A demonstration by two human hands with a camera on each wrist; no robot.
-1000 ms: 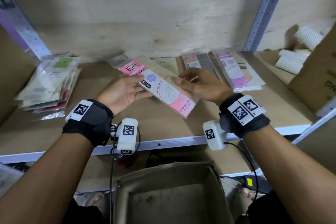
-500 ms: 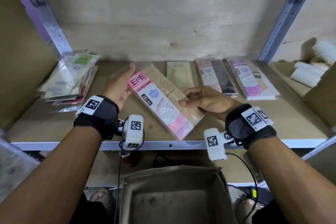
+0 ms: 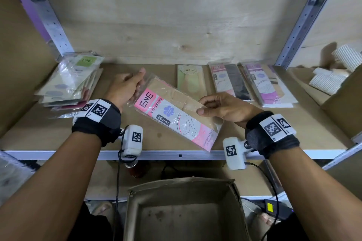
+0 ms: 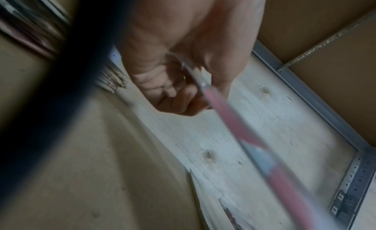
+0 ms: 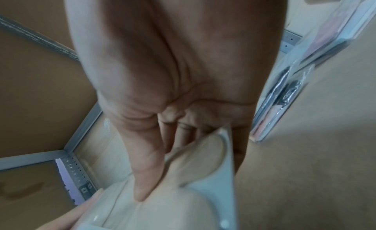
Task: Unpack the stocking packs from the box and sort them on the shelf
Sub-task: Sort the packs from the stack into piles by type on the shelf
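Observation:
A pink and beige stocking pack (image 3: 176, 117) marked ENE hangs slanted above the middle of the shelf (image 3: 156, 154), held by both hands. My left hand (image 3: 127, 84) pinches its far top corner; the left wrist view shows the pack (image 4: 234, 120) edge-on between thumb and fingers. My right hand (image 3: 219, 105) grips the right edge, thumb on top, and the right wrist view shows that thumb pressed on the pack (image 5: 183, 177). The cardboard box (image 3: 184, 209) stands open below the shelf, and its visible bottom is bare.
A loose heap of packs (image 3: 72, 80) lies at the shelf's left end. A green pack (image 3: 191, 80), a pink and black stack (image 3: 229, 82) and a purple stack (image 3: 266, 86) lie in a row at the back right. White rolls (image 3: 329, 82) sit beyond the right upright.
The pack has come nearer the shelf's front edge and turned more slanted. My left hand shifted from under the pack to its far top corner. The view swung left.

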